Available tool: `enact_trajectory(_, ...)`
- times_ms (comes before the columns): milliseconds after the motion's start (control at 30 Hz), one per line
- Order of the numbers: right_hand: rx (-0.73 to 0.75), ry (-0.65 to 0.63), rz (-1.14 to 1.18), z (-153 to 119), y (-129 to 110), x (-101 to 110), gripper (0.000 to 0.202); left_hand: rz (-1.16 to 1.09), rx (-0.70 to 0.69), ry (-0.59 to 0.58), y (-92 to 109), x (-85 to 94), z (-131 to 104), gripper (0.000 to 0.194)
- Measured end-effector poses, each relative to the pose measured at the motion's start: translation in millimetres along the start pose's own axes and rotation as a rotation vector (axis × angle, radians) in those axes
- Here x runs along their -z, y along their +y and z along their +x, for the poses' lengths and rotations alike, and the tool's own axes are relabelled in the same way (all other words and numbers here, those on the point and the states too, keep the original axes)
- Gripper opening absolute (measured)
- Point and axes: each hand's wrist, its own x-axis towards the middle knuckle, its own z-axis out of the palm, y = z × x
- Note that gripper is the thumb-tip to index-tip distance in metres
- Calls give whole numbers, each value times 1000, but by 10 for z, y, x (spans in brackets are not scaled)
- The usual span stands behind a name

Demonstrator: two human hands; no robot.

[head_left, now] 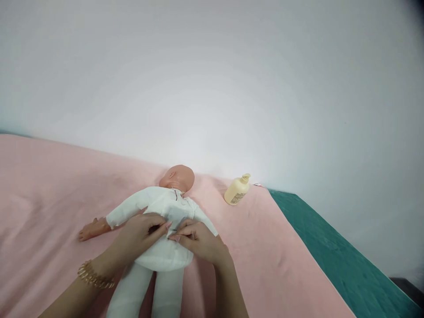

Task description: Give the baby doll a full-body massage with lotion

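A baby doll (182, 177) dressed in a white top (159, 256) and white leggings lies stretched out on the pink sheet, its head at the far end and turned aside. Over the middle of its torso, my left hand (145, 229) pinches the white fabric between thumb and fingertips. Close beside it, my right hand (198, 238) also has its fingers pressed together on the same cloth. Just beyond my fingertips, a pale grey patch (176, 215) shows on the top. A thin dark loop is visible at the doll's neck. Exactly what the fingertips grip is partly hidden.
A cream pump bottle (236, 191) stands on the pink sheet (265, 256) to the right of the doll. Green bedding (331, 247) runs along the right side. Behind the bed rises a pale wall (205, 88).
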Motion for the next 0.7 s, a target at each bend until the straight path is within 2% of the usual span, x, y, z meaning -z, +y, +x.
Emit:
enact_trajectory(100, -9, 34, 49, 26, 1, -16, 19, -6, -15, 14, 11, 6, 0, 45)
enact_trajectory(233, 17, 79, 148, 59, 14, -5, 21, -53, -158, 114, 53, 40, 4, 38)
enact_trajectory(333, 54, 212, 142, 103, 43, 7, 24, -56, -226, 185, 40, 41, 7, 31)
enact_trajectory(500, 152, 459, 125, 201, 129, -14, 24, 47, -224, 191, -80, -33, 15, 32)
enact_trajectory(567, 161, 487, 93, 222, 155, -37, 24, 75, -227, 188, -127, -68, 19, 34)
enact_trajectory(700, 129, 454, 20, 244, 173, -99, 27, 94, -235, 193, -182, -123, 23, 36)
